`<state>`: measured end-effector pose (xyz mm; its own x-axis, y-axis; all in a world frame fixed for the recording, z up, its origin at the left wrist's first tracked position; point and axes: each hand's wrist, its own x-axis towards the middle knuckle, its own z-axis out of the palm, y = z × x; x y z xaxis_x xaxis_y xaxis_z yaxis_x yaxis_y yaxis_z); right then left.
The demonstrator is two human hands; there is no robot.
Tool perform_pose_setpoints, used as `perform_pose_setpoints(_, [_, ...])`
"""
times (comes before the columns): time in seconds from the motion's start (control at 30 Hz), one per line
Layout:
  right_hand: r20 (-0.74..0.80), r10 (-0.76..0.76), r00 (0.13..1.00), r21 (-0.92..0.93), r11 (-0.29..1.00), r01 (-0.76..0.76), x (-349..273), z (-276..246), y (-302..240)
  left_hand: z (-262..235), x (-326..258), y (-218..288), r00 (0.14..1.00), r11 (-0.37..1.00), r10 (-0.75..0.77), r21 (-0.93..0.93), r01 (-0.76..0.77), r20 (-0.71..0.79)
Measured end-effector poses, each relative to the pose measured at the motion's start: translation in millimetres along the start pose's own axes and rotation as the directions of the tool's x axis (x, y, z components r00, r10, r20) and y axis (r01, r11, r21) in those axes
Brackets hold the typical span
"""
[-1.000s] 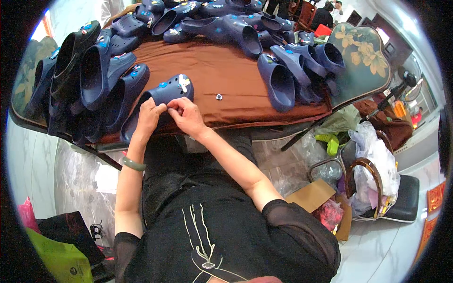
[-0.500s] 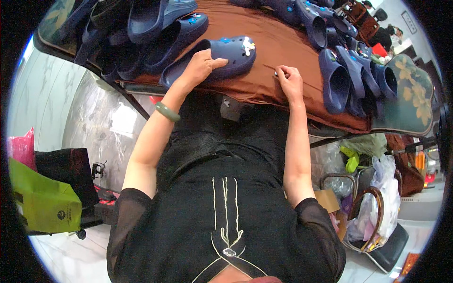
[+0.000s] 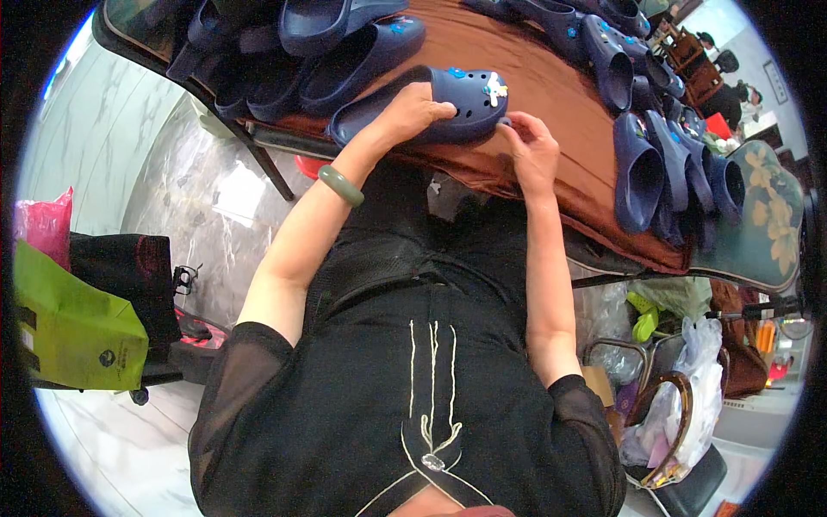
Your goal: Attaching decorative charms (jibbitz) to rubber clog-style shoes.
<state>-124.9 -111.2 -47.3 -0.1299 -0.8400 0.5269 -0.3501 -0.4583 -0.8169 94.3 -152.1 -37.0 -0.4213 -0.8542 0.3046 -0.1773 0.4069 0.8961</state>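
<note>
A navy blue clog [image 3: 472, 95] with holes in its upper lies on the brown cloth, toe to the right. A white figure charm [image 3: 494, 89] and a blue charm [image 3: 457, 73] sit on its upper. My left hand [image 3: 412, 114] grips the clog at its foot opening, thumb on the edge of the upper and the other fingers hidden inside. Just right of the toe, my right hand [image 3: 532, 148] is closed in a pinch. A tiny bluish bit shows at its fingertips, too small to name.
Several navy clogs [image 3: 362, 65] are heaped at the left of the cloth-covered table [image 3: 517, 65]; more clogs [image 3: 639, 172] stand at the right. A green bag [image 3: 82, 323] is on the lower left, and a chair with plastic bags [image 3: 680, 396] on the lower right.
My right hand, still pinched, has come up close to the toe of the clog. My left hand keeps its grip on the clog. The whole view has shifted a little.
</note>
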Motion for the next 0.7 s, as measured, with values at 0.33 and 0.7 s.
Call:
perform_pose_setpoints(0.33, [-0.071, -0.297, 0.952, -0.143, 0.948, 0.285, -5.3, 40.2, -2.7, 4.6, -0.9, -0.3, 0.998, 0.998, -0.012, -0.056, 0.009, -0.057])
perform_pose_setpoints(0.7, [0.004, -0.367, 0.930, -0.319, 0.881, 0.349, -11.4, 34.3, -6.5, 6.8, 3.2, -7.1, 0.998, 0.996, -0.049, -0.081, 0.045, -0.049])
